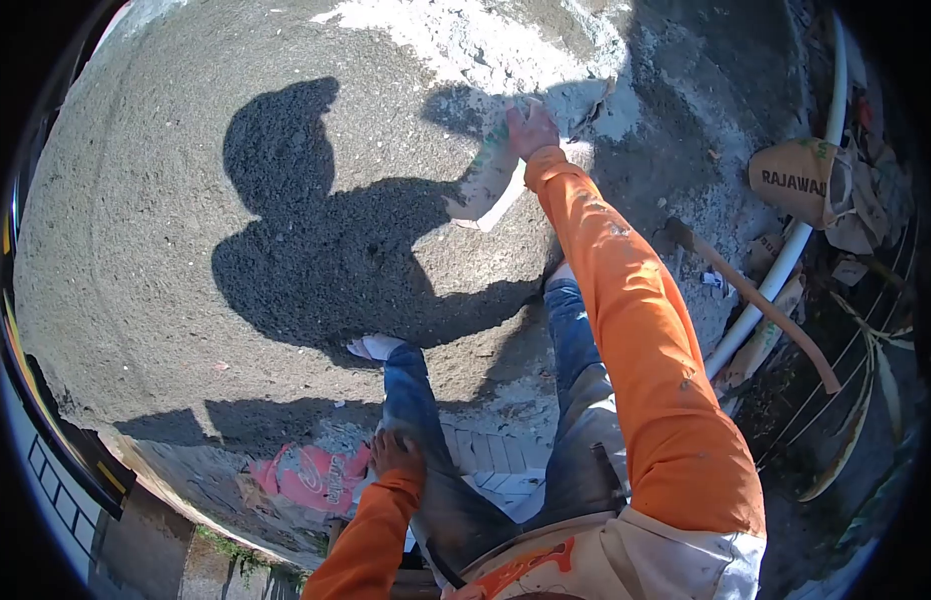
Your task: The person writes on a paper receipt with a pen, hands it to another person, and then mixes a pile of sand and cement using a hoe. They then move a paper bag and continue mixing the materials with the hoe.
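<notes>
My right hand (532, 130) reaches forward, with its fingers on the upper edge of a torn, pale paper bag (488, 182) that lies on the grey sandy ground. White powder (485, 50) is spread just beyond it. My left hand (396, 455) rests on my left knee area, over the blue trousers, fingers apart and holding nothing. Near the left hand lies a pink printed cloth or bag (310, 474). My shadow falls over the sand and part of the paper bag.
At the right, a hoe (760, 298) with a wooden handle lies beside a long white pipe (763, 300). A brown printed sack (791, 182), scraps and dry leaves (847, 430) are there too. Grey sand (135, 220) spreads across the left.
</notes>
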The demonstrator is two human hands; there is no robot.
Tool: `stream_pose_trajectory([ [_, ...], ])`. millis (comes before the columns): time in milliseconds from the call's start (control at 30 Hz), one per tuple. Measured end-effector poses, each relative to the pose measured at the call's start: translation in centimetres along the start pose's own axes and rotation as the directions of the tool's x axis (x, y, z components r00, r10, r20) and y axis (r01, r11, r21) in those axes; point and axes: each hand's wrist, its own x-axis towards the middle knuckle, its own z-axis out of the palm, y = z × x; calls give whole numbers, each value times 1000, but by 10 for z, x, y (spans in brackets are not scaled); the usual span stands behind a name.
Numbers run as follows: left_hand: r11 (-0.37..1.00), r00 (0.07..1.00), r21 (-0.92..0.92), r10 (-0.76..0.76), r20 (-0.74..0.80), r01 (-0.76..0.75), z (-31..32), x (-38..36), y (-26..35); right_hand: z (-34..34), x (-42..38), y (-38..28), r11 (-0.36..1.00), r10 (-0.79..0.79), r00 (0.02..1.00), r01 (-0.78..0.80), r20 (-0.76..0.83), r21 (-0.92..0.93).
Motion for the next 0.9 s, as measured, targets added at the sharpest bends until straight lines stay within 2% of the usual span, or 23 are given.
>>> stream_pose_trajectory([
  [33,1000,1000,-2,-1,-16,1,2,0,2,3,6,-16,996,18,992,-7,129,-86],
  [67,1000,1000,6,-3,-12,3,3,-1,3,4,4,-27,997,7,992,2,123,-72],
  [133,1000,1000,20,-6,-24,7,4,-2,-4,7,-5,-46,972,51,987,-13,155,-233],
  [167,1000,1000,15,-10,-4,10,6,-2,-7,9,-5,-50,968,120,975,-73,187,-241],
  [200,1000,1000,6,-13,16,13,9,-1,-10,7,-5,-52,972,103,978,-60,181,-228],
  [267,1000,998,1,-4,-55,4,10,-1,-15,3,-11,-52,968,63,987,-24,148,-249],
  [300,1000,999,-15,-24,-29,24,10,-1,-16,4,-10,-49,970,51,988,-13,148,-244],
  [367,998,999,-47,-44,-2,44,10,0,-22,13,-6,-44,990,117,952,-90,281,-105],
  [433,997,1000,-70,16,-19,-17,11,2,-30,24,-11,-53,991,118,961,-99,251,-89],
  [467,997,1000,-82,13,-17,-15,11,2,-31,28,-19,-59,990,135,965,-122,227,-67],
  [533,994,998,-86,-65,9,66,2,4,-32,25,-38,-80,993,94,972,-77,216,-87],
  [600,992,998,-114,-57,16,58,-3,5,-38,24,-51,-100,1000,15,965,-9,261,-24],
  [633,989,999,-139,-43,20,45,-5,6,-38,23,-67,-111,998,8,983,3,185,-60],
  [667,987,999,-159,-33,19,36,-8,6,-38,33,-65,-113,979,-86,954,134,286,-153],
  [733,975,995,-200,-84,55,94,-17,7,-41,51,-73,-114,963,-140,973,176,181,-202],
  [767,971,996,-221,-82,44,90,-19,11,-44,54,-72,-123,959,-140,965,188,223,-210],
  [833,976,995,-198,-74,60,85,-16,13,-52,58,-87,-147,988,-34,981,62,193,-139],
  [900,962,994,-255,-84,68,99,-17,16,-57,60,-110,-181,999,44,992,-42,119,-17],
])
